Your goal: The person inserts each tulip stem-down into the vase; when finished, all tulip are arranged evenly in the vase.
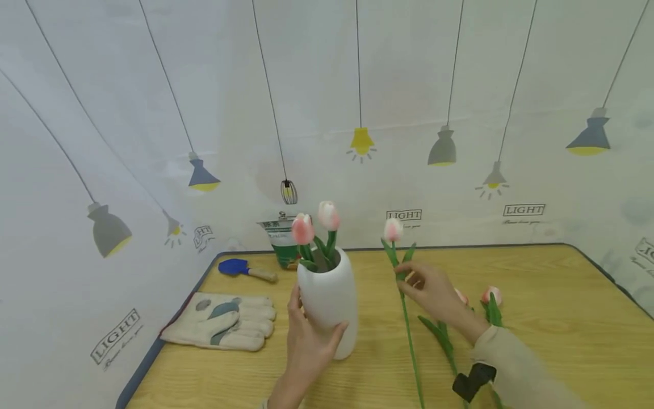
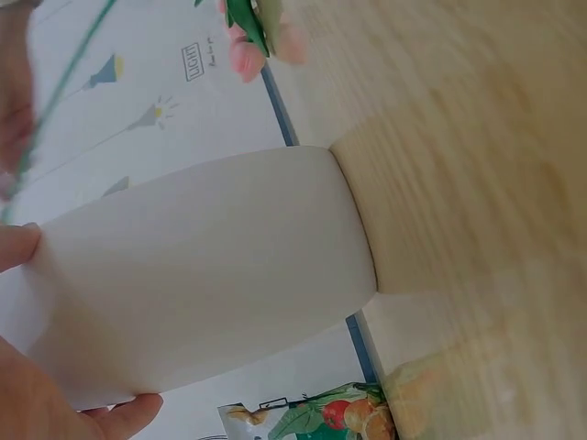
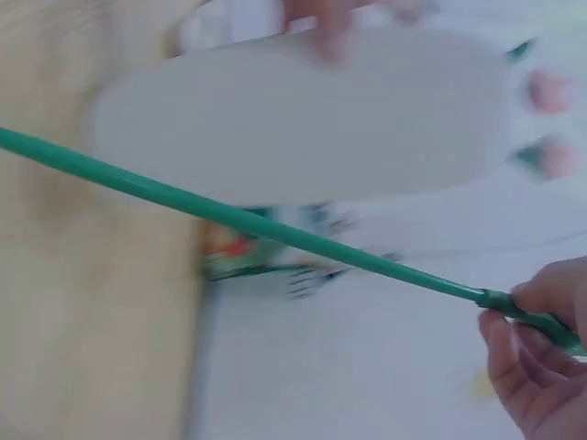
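A white vase (image 1: 331,307) stands on the wooden table with two pink-and-white tulips (image 1: 303,230) in its mouth. My left hand (image 1: 313,347) grips the vase from its left side, thumb across the front; the left wrist view shows the vase's base (image 2: 339,220) down at the tabletop. To the right of the vase, my right hand (image 1: 433,288) pinches another tulip (image 1: 393,230) just below its flower, near the leaves. Its long green stem (image 3: 248,222) hangs down in front of the table, apart from the vase in the head view.
More tulips (image 1: 492,296) lie on the table right of the vase, partly hidden by my right arm. On the left are a work glove (image 1: 240,322) and a blue trowel (image 1: 234,267). A clipped green-and-white bag (image 1: 283,244) stands behind the vase, by the wall.
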`<control>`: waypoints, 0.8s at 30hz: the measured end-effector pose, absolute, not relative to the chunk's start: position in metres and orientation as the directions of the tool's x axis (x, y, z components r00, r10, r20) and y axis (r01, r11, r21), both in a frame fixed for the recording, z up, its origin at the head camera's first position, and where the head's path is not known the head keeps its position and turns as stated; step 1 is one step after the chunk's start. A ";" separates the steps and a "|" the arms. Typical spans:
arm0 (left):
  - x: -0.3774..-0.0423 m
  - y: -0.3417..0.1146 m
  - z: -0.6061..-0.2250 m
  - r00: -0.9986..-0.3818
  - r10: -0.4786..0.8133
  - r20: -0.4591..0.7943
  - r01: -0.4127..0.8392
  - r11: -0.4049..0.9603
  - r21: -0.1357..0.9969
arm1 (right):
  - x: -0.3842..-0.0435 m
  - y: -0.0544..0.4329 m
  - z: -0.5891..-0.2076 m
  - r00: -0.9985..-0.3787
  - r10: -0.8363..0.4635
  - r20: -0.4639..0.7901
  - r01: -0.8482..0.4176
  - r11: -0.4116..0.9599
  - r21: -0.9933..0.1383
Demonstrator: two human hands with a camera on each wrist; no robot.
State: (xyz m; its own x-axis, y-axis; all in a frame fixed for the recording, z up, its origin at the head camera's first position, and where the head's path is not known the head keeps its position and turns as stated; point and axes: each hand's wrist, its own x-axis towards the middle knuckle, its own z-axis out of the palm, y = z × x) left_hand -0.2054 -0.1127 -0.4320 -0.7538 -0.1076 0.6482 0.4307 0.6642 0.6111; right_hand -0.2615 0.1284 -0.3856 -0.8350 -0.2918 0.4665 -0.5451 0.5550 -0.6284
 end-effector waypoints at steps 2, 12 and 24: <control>-0.205 -0.115 -0.433 -0.750 -0.108 0.653 0.431 0.668 0.606 | -0.258 0.124 -0.351 -0.729 -0.261 0.633 -0.669 0.470 -0.576; -0.207 -0.115 -0.432 -0.775 -0.097 0.624 0.438 0.630 0.641 | -0.242 0.117 -0.183 -0.336 0.103 0.936 -0.929 0.125 -0.347; -0.207 -0.109 -0.435 -0.811 -0.122 0.572 0.410 0.579 0.705 | -0.248 0.079 -0.203 -0.243 0.146 0.959 -0.950 0.165 -0.266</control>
State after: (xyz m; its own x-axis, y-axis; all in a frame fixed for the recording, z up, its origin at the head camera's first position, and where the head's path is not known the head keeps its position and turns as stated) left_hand -0.2074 -0.1090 -0.4346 -0.8111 -0.1221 0.5720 0.4101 0.5785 0.7051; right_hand -0.2476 0.0792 -0.2031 -0.2429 0.1464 0.9589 -0.9498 0.1649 -0.2658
